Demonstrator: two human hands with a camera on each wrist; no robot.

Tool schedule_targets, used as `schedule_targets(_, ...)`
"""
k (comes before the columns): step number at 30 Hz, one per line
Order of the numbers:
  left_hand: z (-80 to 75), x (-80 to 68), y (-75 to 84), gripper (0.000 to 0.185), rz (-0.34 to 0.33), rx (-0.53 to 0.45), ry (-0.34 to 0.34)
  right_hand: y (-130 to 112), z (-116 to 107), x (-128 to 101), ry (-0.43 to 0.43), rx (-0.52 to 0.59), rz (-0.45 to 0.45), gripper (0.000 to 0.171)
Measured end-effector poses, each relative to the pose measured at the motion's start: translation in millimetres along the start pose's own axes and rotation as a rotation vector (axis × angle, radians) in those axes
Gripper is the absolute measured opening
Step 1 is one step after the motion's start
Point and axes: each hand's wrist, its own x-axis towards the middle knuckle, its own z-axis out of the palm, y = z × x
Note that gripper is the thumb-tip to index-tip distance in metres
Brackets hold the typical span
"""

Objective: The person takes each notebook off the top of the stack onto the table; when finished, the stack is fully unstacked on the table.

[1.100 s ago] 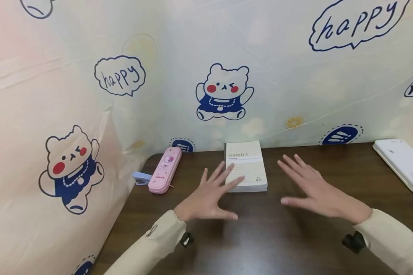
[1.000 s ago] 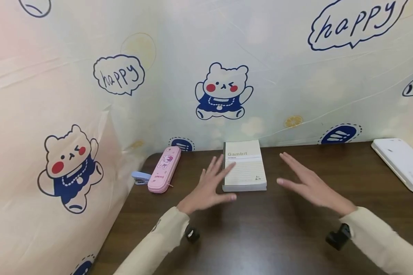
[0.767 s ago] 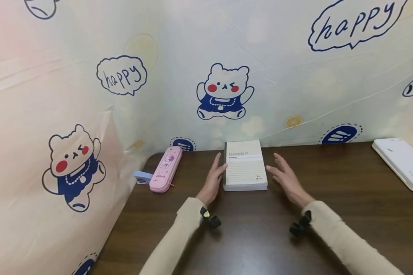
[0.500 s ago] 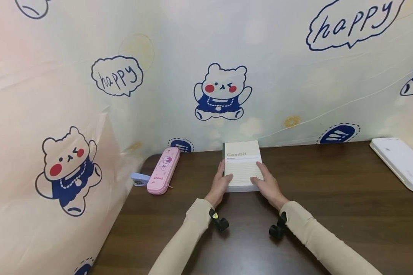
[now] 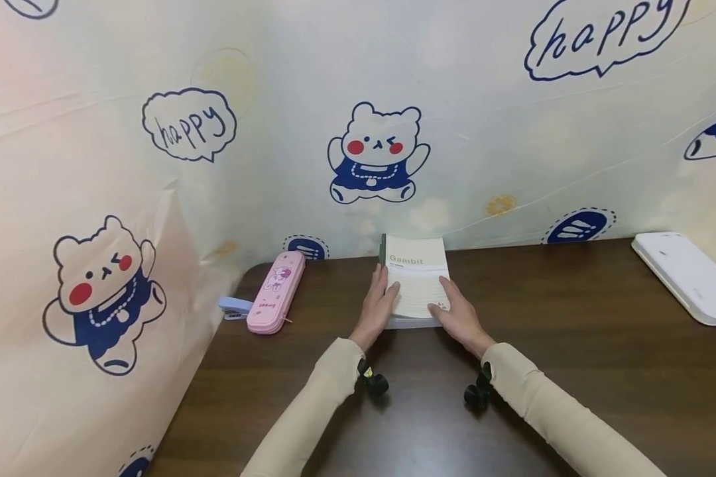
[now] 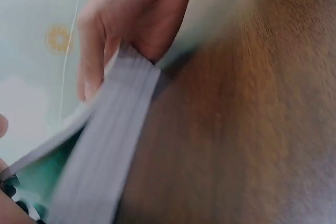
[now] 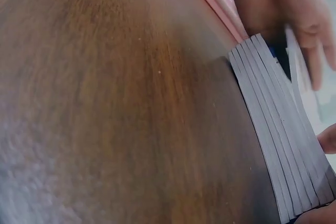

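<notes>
A dark brown, wood-grained table (image 5: 417,430) carries a light-blue stapler (image 5: 235,306) beside a pink, rounded oblong case (image 5: 276,291), a stack of cream-covered paper notebooks (image 5: 417,291) and, far right, a flat white round-cornered slab (image 5: 686,275).

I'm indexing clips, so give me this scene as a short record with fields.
Centre: stack of notebooks
Top notebook: tilted, left side raised off the stack
Left grip: holds the top notebook's left side
Right grip: thumb on top notebook, at the stack's right side
Left of stack: pink case, blue stapler beside it
Far right: white slab
Surface: brown table
</notes>
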Motion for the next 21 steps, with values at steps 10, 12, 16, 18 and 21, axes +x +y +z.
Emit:
schedule_targets(10,-3.0,2.3,22.7,0.046,0.012,0.14,0.237,-3.1,-0.8,0.8,0.001,0.019,-0.005,0.071)
schedule_targets(12,-4.4,2.5,23.8,0.046,0.023,0.153,0.223,-1.6,-1.4,1.2,-0.005,0.028,-0.008,0.071)
schedule_targets(16,-9.6,2.7,18.2,0.045,-0.024,0.058,0.199,4.7,-4.4,0.8,-0.029,0.082,0.015,0.073)
schedule_targets(18,-19.0,2.2,12.4,0.046,-0.06,-0.016,0.22,8.1,-6.8,-0.2,-0.042,0.107,0.022,0.072)
schedule_targets(21,-46.3,0.2,2.0,0.05,-0.081,-0.094,0.288,11.1,-11.2,-1.6,-0.064,0.121,0.001,0.066)
